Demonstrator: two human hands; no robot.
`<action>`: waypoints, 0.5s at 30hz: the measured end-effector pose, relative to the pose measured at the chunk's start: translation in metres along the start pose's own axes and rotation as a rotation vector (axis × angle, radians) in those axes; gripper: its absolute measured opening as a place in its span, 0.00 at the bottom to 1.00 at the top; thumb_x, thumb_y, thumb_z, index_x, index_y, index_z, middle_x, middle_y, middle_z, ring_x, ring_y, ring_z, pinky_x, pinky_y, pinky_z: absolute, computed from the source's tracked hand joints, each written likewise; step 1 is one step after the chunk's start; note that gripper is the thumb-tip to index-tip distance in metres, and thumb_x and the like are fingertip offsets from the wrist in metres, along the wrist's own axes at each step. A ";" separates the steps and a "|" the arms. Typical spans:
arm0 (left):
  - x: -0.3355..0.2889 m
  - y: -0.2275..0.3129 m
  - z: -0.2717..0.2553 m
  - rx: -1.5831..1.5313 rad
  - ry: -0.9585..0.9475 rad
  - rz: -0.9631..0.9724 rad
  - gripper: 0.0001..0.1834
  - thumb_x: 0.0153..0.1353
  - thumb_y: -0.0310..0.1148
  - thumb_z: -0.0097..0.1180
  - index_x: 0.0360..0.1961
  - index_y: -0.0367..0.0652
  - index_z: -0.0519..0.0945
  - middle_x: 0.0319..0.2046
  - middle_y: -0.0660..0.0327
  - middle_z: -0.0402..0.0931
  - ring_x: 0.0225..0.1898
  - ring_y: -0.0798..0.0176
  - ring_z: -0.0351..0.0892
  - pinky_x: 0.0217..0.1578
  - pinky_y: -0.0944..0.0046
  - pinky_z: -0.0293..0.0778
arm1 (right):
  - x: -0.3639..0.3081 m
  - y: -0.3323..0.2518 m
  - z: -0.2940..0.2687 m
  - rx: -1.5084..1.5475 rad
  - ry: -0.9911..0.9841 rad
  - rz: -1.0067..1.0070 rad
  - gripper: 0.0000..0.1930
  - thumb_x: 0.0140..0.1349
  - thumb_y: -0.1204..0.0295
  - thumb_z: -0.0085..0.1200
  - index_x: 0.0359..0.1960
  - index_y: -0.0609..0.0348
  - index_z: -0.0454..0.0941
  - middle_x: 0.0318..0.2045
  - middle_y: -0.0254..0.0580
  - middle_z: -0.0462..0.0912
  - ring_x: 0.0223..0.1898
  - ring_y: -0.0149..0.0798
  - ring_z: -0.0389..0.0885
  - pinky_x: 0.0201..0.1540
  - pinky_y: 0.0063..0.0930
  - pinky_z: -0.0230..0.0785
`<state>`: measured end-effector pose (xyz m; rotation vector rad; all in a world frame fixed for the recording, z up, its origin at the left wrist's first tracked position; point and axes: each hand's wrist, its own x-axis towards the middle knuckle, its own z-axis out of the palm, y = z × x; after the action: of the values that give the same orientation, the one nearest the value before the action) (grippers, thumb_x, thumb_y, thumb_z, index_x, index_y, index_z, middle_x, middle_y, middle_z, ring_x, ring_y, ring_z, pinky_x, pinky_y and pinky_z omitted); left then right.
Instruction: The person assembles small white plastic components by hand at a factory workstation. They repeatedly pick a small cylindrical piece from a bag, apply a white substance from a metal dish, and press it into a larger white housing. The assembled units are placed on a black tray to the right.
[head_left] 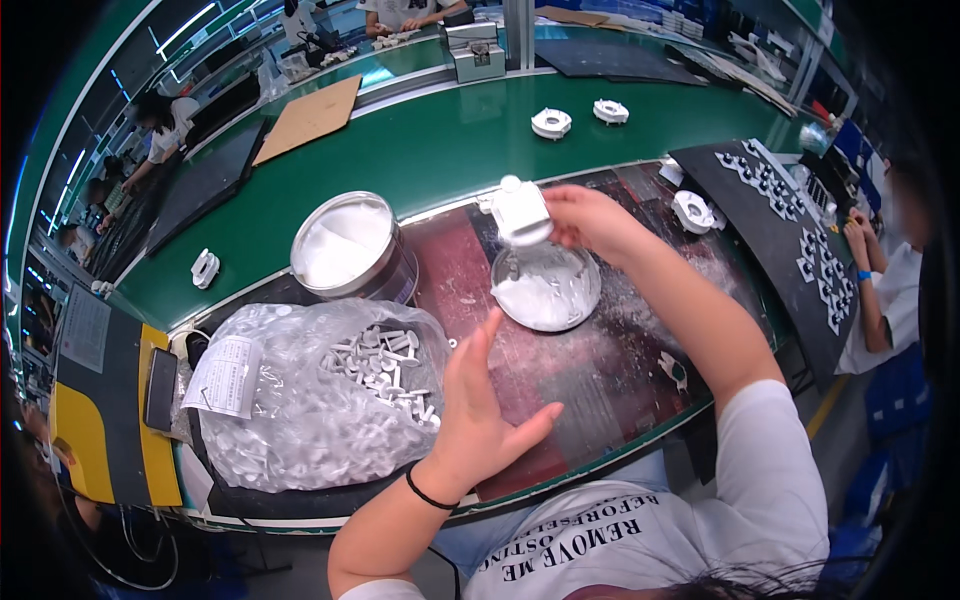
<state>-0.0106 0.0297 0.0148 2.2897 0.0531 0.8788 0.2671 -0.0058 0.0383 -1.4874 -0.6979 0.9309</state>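
Hair strands point(745, 578) at lower edge. Left hand point(478, 412) empty, fingers spread, above bench point(445, 265). Right hand point(585, 222) grips white part point(522, 216) by right side, at far rim of bowl point(545, 327), ahead and right of left hand.

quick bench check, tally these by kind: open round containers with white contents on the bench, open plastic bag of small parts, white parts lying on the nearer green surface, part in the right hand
round containers: 2
plastic bag: 1
white parts on green surface: 3
held part: 1
total: 7
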 end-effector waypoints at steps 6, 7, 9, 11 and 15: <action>-0.002 -0.007 0.000 0.067 -0.007 0.085 0.61 0.43 0.35 0.68 0.69 0.42 0.35 0.63 0.40 0.54 0.61 0.43 0.59 0.59 0.50 0.54 | 0.146 0.014 0.004 -0.037 0.155 0.105 0.13 0.61 0.68 0.55 0.42 0.64 0.73 0.30 0.37 0.77 0.26 0.28 0.75 0.27 0.17 0.69; 0.000 -0.009 0.000 0.063 -0.003 0.094 0.61 0.43 0.35 0.68 0.69 0.41 0.36 0.63 0.40 0.55 0.60 0.43 0.59 0.58 0.50 0.55 | 0.162 0.016 0.006 -0.026 0.172 0.127 0.13 0.61 0.69 0.55 0.42 0.65 0.73 0.31 0.39 0.77 0.26 0.29 0.76 0.27 0.18 0.70; 0.000 -0.013 -0.001 0.051 0.009 0.107 0.60 0.43 0.35 0.68 0.68 0.41 0.37 0.62 0.41 0.56 0.58 0.43 0.60 0.58 0.50 0.55 | 0.177 0.015 0.014 0.016 0.164 0.151 0.14 0.61 0.69 0.55 0.43 0.67 0.73 0.32 0.43 0.77 0.28 0.32 0.77 0.29 0.20 0.73; 0.000 -0.014 -0.003 0.042 0.010 0.059 0.56 0.43 0.35 0.68 0.67 0.40 0.42 0.61 0.43 0.58 0.56 0.43 0.62 0.56 0.48 0.57 | 0.185 0.015 0.015 0.076 0.116 0.152 0.15 0.60 0.70 0.55 0.43 0.68 0.73 0.35 0.47 0.78 0.30 0.35 0.79 0.31 0.22 0.75; 0.001 -0.015 -0.002 0.018 0.017 0.046 0.51 0.43 0.33 0.67 0.65 0.40 0.49 0.59 0.45 0.61 0.54 0.43 0.65 0.54 0.48 0.60 | 0.197 0.007 -0.010 -0.887 0.459 -0.181 0.12 0.51 0.71 0.52 0.37 0.59 0.79 0.31 0.47 0.83 0.36 0.50 0.82 0.42 0.37 0.75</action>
<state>-0.0084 0.0428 0.0072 2.3081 0.0162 0.9244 0.3738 0.1554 0.0004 -2.2579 -0.9303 0.0806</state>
